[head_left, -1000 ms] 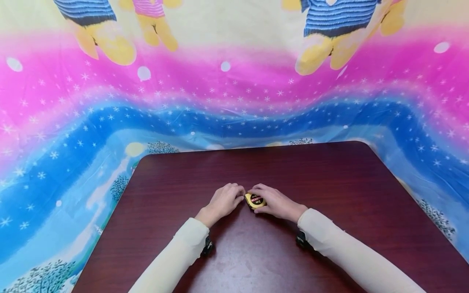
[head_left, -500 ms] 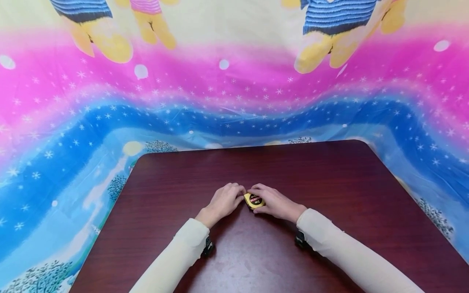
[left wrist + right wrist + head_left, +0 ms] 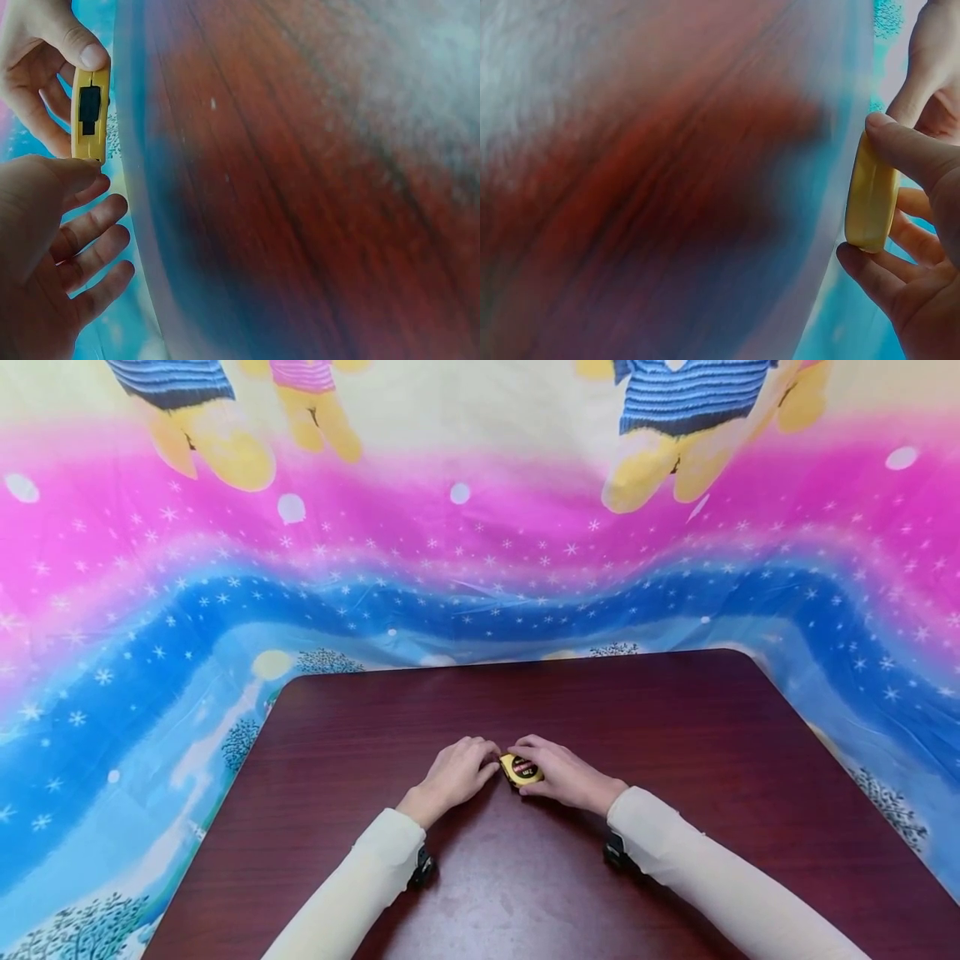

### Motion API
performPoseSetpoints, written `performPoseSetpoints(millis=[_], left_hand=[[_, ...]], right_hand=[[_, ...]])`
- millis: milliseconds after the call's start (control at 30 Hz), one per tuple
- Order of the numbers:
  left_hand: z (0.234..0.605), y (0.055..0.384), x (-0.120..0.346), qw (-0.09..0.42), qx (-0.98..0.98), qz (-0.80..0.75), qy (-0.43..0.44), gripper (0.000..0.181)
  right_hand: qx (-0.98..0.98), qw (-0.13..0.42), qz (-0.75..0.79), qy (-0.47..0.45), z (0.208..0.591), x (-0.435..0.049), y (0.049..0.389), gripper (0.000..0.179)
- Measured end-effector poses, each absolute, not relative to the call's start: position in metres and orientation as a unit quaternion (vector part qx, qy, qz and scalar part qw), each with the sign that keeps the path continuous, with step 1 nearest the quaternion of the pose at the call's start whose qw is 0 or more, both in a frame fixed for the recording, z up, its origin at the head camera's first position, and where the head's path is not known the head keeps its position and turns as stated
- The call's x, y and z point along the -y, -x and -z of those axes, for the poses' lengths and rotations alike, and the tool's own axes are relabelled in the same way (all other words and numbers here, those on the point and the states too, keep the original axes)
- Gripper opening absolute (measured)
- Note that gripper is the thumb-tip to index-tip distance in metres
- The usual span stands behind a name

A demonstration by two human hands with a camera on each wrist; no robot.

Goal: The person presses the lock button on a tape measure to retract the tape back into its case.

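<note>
A small yellow tape measure (image 3: 517, 770) with a round black label reading "2m" is between my two hands in the head view. My right hand (image 3: 564, 775) grips its case, thumb on one end and fingers on the opposite side, as the right wrist view of the yellow case (image 3: 870, 201) shows. My left hand (image 3: 456, 773) pinches at the case's mouth corner with thumb and forefinger; the hook there is hidden by the fingertips. In the left wrist view a black slide button (image 3: 89, 105) faces the camera, and the other left fingers are loosely bent. No drawn-out blade shows.
Both hands are over a dark reddish-brown table (image 3: 480, 877) with rounded far corners. A printed cloth (image 3: 480, 568) in pink and blue hangs behind and beside it. Dark wrist cameras (image 3: 423, 867) sit under both pale sleeves (image 3: 720, 868).
</note>
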State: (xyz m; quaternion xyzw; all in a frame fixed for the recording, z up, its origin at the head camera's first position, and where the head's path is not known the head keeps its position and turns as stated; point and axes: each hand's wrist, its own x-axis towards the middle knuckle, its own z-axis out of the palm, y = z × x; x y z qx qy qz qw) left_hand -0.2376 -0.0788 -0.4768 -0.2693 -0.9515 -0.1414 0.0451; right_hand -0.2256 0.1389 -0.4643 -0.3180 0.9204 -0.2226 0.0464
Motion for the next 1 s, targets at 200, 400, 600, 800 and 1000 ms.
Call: performPoseSetpoints(millis=[200,400,600,800,1000], left_hand=[[0.474,0.236,0.083,0.041,0.951,0.147,0.27,0.014],[0.474,0.233,0.09,0.04,0.952,0.141,0.268,0.013],[0.474,0.229,0.099,0.038,0.953,0.144,0.263,0.013],[0.475,0.224,0.107,0.04,0.952,0.152,0.261,0.013],[0.474,0.225,0.111,0.043,0.953,0.161,0.252,0.012]], right_hand=[[-0.928,0.048,0.221,0.295,0.461,-0.144,0.229,0.062],[-0.935,0.033,0.203,0.289,0.461,-0.153,0.232,0.061],[-0.942,0.035,0.197,0.27,0.464,-0.165,0.233,0.06],[-0.947,0.037,0.192,0.255,0.469,-0.176,0.233,0.062],[-0.95,0.046,0.183,0.247,0.469,-0.182,0.236,0.064]])
